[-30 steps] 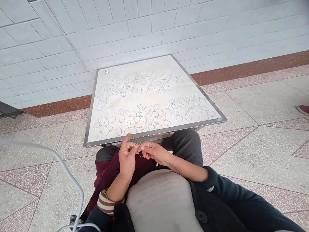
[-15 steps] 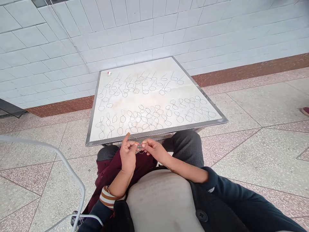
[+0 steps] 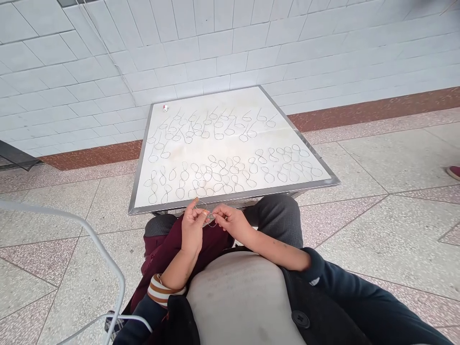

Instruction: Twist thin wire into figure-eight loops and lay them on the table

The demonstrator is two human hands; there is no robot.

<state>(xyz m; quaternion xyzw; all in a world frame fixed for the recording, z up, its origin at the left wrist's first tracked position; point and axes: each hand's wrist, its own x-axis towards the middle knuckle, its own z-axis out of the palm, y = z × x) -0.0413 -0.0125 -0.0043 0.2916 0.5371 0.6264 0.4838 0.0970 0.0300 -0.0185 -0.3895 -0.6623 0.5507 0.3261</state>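
A thin looped wire [image 3: 201,203] is held in front of me, just off the near edge of the white table [image 3: 201,151]. My left hand [image 3: 193,224] pinches it between thumb and fingers, with one finger stretched up inside or beside the loop. Close on the right, my right hand [image 3: 232,221] is closed at its fingertips on the same wire. How the wire crosses between the fingers is too fine to make out. Several figure-eight wire loops [image 3: 223,167] lie on the near half of the table. Farther back lie several single loops with straight tails [image 3: 219,135].
A small red and white object [image 3: 166,108] sits at the table's far left corner. Behind the table stands a tiled wall [image 3: 215,43]. A pale metal tube frame [image 3: 104,254] is at my left. Someone's shoe [image 3: 453,172] shows at the right edge.
Both hands keep their hold on the wire and have barely shifted relative to each other. The view has moved very slightly; the loops on the table lie as before.
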